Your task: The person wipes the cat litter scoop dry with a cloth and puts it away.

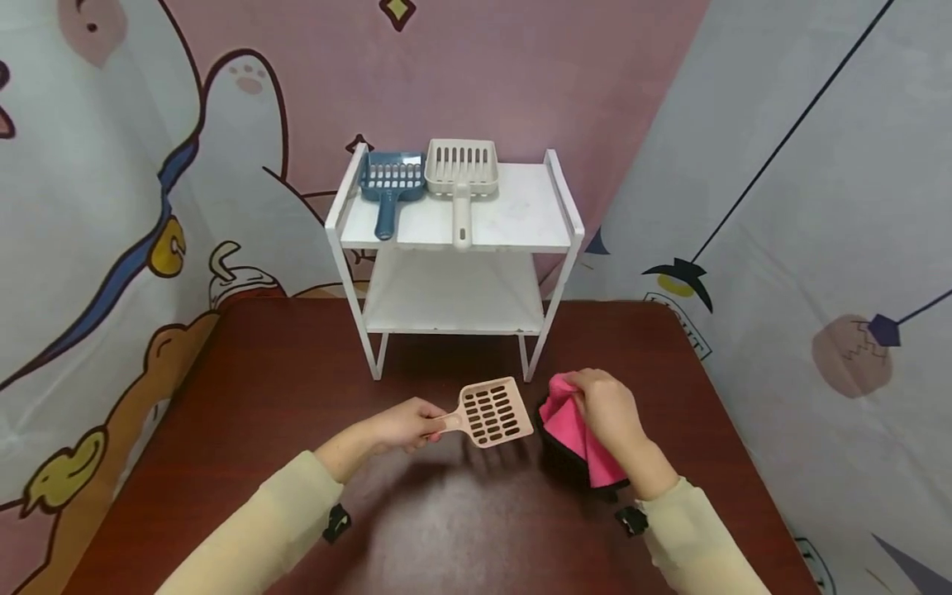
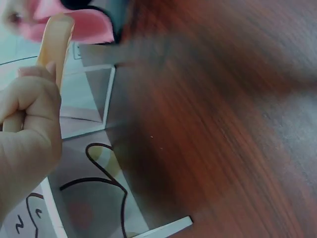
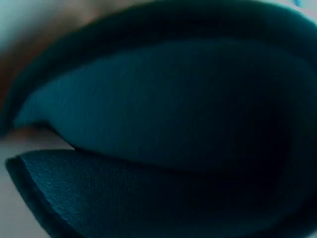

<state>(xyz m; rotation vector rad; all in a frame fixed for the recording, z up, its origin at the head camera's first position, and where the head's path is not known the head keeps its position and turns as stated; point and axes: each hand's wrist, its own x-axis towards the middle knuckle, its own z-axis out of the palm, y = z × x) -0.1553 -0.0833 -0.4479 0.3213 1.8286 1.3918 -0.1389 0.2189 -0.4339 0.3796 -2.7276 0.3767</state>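
Note:
My left hand (image 1: 405, 426) grips the handle of a beige litter scoop (image 1: 492, 413), its slotted square head pointing right above the table. In the left wrist view the scoop (image 2: 55, 42) rises edge-on from the fingers. On the right, my right hand (image 1: 606, 405) pinches the upper part of a bright pink cloth (image 1: 568, 428). The cloth hangs over a dark, black-rimmed holder (image 1: 561, 464); whether it lies inside is hard to tell. A dark blue-green curved surface (image 3: 163, 109) fills the right wrist view and hides the right hand there.
Behind the hands stands a white two-tier rack (image 1: 524, 215). A blue litter scoop (image 1: 387, 207) and a cream litter scoop (image 1: 462, 216) lie side by side on its top shelf. The brown table (image 1: 245, 397) meets cartoon-printed wall sheets (image 1: 610, 99) at the back and sides.

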